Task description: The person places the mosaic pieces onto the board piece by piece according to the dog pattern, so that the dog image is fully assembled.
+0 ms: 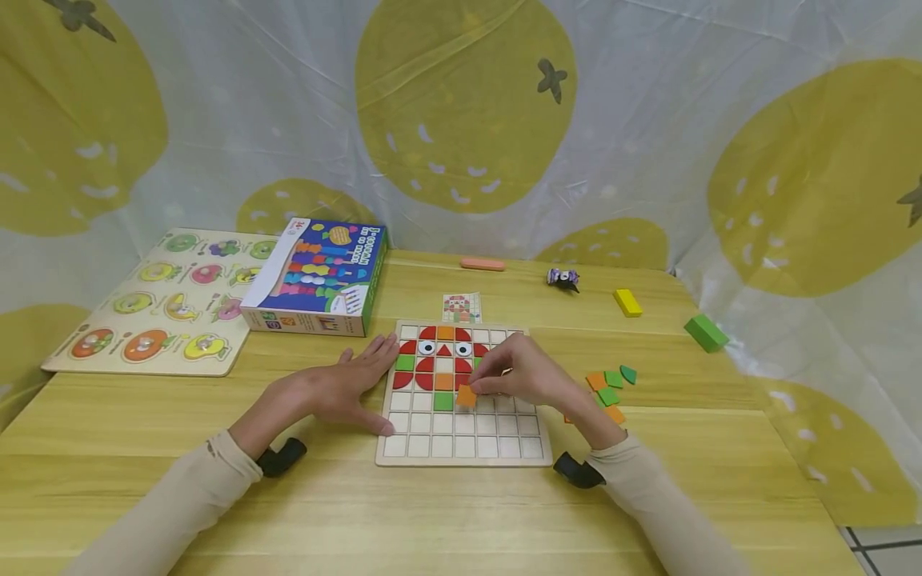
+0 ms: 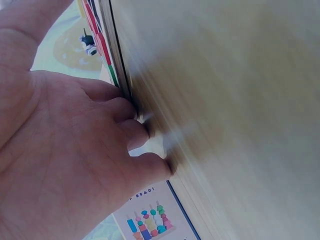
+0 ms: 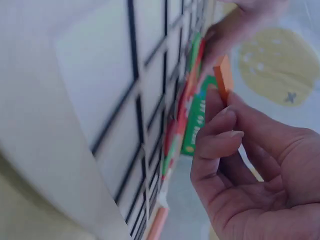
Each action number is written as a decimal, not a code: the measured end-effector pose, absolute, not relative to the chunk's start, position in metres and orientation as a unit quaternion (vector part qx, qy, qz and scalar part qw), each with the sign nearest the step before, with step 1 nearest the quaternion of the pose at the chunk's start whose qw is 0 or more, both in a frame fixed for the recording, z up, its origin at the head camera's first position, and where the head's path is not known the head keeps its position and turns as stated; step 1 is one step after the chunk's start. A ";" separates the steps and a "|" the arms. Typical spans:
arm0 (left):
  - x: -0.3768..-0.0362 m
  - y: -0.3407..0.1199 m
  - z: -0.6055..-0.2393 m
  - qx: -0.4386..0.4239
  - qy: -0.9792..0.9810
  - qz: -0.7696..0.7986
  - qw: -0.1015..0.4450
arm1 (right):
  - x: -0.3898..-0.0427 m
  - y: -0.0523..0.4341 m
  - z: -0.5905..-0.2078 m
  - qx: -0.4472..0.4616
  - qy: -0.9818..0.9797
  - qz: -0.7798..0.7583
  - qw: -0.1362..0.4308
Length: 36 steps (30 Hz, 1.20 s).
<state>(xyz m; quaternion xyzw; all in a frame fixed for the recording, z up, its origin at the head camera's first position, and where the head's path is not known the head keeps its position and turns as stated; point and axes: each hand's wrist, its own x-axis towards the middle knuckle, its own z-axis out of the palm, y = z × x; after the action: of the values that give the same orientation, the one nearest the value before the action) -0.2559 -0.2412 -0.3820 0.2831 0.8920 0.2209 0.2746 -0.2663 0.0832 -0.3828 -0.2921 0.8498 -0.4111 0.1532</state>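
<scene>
My right hand [image 1: 529, 372] pinches an orange square tile [image 1: 467, 395] between thumb and finger, close over the gridded wooden board [image 1: 464, 446]. In the right wrist view the orange tile [image 3: 224, 74] stands tilted at the fingertips. My left hand [image 1: 350, 384] lies at the board's left edge with its fingers spread, the thumb at the lower left cells. The left wrist view shows this hand [image 2: 95, 135] with its fingertips down at the board's side. Red, orange and green pieces and two eye pieces form a figure in the upper rows; a green square [image 1: 443, 402] lies left of the held tile.
Loose orange and green tiles [image 1: 608, 396] lie right of the board. Behind it is a small pattern card [image 1: 461, 308]. A bead toy box [image 1: 317, 276] overlaps a fruit puzzle board [image 1: 154, 320] at left. Farther off are a yellow block [image 1: 627, 302] and a green block [image 1: 706, 333].
</scene>
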 end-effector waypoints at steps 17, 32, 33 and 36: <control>-0.255 -0.241 -0.379 0.279 0.893 0.223 0.275 | -0.255 0.066 -0.392 -0.299 0.880 -0.350 0.115; -0.256 -0.240 -0.381 0.280 0.893 0.220 0.274 | -0.250 0.063 -0.391 -0.304 0.884 -0.338 0.109; -0.256 -0.240 -0.381 0.280 0.894 0.220 0.273 | -0.250 0.062 -0.391 -0.305 0.884 -0.338 0.109; -0.256 -0.240 -0.381 0.279 0.894 0.219 0.273 | -0.251 0.062 -0.393 -0.304 0.884 -0.338 0.106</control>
<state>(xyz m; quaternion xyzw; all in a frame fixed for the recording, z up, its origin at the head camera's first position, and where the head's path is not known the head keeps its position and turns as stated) -0.2556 -0.2398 -0.3805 0.2793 0.8940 0.2192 0.2733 -0.2505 0.0619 -0.3925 -0.3043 0.8841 -0.3385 0.1056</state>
